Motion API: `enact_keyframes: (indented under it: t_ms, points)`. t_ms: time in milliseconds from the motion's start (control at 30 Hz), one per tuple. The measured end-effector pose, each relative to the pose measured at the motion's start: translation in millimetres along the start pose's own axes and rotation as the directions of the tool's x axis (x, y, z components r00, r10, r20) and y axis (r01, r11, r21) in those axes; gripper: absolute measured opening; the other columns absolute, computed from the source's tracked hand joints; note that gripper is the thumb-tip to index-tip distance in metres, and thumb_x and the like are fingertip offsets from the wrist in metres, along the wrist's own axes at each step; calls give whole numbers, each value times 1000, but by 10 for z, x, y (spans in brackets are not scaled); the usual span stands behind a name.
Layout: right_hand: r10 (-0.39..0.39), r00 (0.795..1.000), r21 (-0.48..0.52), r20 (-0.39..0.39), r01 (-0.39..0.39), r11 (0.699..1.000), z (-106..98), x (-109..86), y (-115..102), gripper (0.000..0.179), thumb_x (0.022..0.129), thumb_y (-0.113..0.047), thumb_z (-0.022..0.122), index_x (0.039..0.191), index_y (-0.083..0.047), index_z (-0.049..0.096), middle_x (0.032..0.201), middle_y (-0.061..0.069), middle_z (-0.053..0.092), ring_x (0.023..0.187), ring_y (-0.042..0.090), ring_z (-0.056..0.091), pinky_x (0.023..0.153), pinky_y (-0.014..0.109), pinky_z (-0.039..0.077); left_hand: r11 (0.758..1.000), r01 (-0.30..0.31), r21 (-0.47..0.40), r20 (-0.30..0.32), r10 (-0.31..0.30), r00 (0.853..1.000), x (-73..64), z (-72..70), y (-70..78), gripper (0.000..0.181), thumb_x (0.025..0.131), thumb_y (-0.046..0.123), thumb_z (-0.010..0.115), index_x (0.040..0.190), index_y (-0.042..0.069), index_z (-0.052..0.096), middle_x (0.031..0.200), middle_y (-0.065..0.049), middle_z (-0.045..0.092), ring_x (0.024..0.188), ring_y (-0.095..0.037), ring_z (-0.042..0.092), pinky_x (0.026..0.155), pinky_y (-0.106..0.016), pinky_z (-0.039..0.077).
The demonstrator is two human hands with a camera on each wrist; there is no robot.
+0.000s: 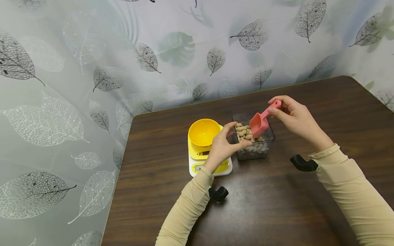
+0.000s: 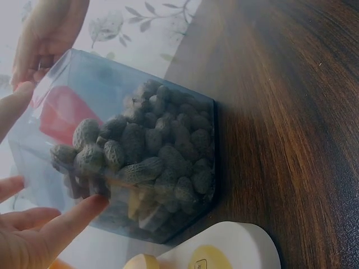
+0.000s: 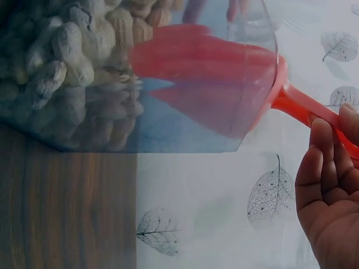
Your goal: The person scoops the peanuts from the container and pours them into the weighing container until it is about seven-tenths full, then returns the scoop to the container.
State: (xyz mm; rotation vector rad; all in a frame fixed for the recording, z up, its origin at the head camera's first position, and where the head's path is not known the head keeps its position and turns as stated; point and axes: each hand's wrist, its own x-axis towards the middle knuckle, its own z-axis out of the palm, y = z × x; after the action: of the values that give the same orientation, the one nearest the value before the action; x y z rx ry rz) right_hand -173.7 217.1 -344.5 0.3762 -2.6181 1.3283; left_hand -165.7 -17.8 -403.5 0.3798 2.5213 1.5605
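A clear plastic box holds unshelled peanuts. My left hand holds the box at its left side, thumb on the near rim and fingers along the left wall. In my right hand is a pink scoop, pinched by its handle between thumb and fingers. The bowl of the scoop is inside the box, tilted down with its tip at the peanuts. Through the clear wall in the right wrist view, the scoop appears beside the peanuts.
Left of the box, a yellow bowl sits on a yellow and white kitchen scale, partly behind my left hand. The dark wooden table meets a leaf-patterned wall covering at the back and left.
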Motion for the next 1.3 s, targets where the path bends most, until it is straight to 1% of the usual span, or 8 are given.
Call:
enact_keyframes:
  t_ms: [100, 233, 300, 467, 600, 733, 967, 1300]
  points:
    - [-14, 1000, -31, -12, 13, 999, 19, 4, 5, 29, 91, -20, 59, 119, -11, 55, 84, -4, 57, 70, -2, 53, 59, 11, 42, 1000, 4, 6, 1, -4, 1000, -2, 3, -1, 76, 71, 43, 78, 137, 29, 42, 142, 5, 45, 122, -19, 54, 92, -36, 51]
    - [-45, 999, -90, 15, 46, 995, 79, 1, 7, 30, 91, -23, 60, 118, -13, 55, 87, 1, 57, 66, 6, 47, 54, 17, 38, 1000, 11, 6, 1, -11, 1000, -8, 5, -1, 75, 71, 42, 78, 136, 32, 42, 143, 6, 44, 123, -19, 53, 92, -35, 50]
    - [-41, 999, -103, 27, 44, 994, 101, -3, 14, 30, 91, -25, 59, 118, -13, 55, 89, 4, 60, 66, 5, 47, 54, 18, 38, 1000, 7, 8, 2, -7, 1000, -7, 8, -2, 75, 71, 42, 78, 136, 32, 42, 143, 5, 44, 123, -19, 53, 92, -35, 50]
    - [25, 1000, -89, 17, -23, 996, 88, -27, 39, 32, 92, -27, 57, 119, -10, 52, 91, 10, 67, 68, -5, 54, 53, 20, 37, 1000, 4, 8, 6, -4, 1000, -11, 12, -1, 76, 71, 44, 78, 136, 32, 42, 143, 5, 44, 124, -20, 53, 93, -37, 50]
    - [58, 998, -69, 20, -57, 996, 80, -41, 73, 33, 92, -28, 57, 119, -9, 51, 89, 10, 67, 67, -3, 55, 50, 24, 34, 1000, 3, 2, 3, -3, 1000, -18, 9, -5, 76, 71, 43, 78, 136, 31, 42, 143, 6, 44, 123, -20, 53, 92, -36, 51]
    - [73, 997, -42, 23, -72, 996, 88, -42, 124, 33, 94, -27, 55, 119, -8, 50, 86, 6, 65, 63, 1, 53, 48, 26, 33, 1000, -11, 1, 0, 11, 1000, -16, 8, -16, 76, 72, 43, 78, 137, 29, 42, 142, 5, 44, 123, -21, 54, 91, -36, 52]
    - [138, 990, 27, 27, -138, 990, 120, -90, 241, 32, 95, -22, 52, 120, -3, 48, 79, -12, 60, 70, -6, 56, 53, 22, 39, 1000, -2, 2, 10, 2, 1000, -23, 34, -24, 76, 71, 43, 78, 136, 29, 43, 143, 3, 45, 124, -22, 53, 94, -40, 50]
    - [102, 994, 20, -37, -101, 995, 174, -84, 256, 31, 92, -27, 58, 114, -6, 52, 73, -20, 60, 66, -5, 57, 55, 16, 44, 1000, 9, 17, -3, -9, 1000, -37, 23, 7, 74, 71, 45, 77, 136, 33, 42, 143, 7, 44, 124, -20, 53, 94, -38, 49]
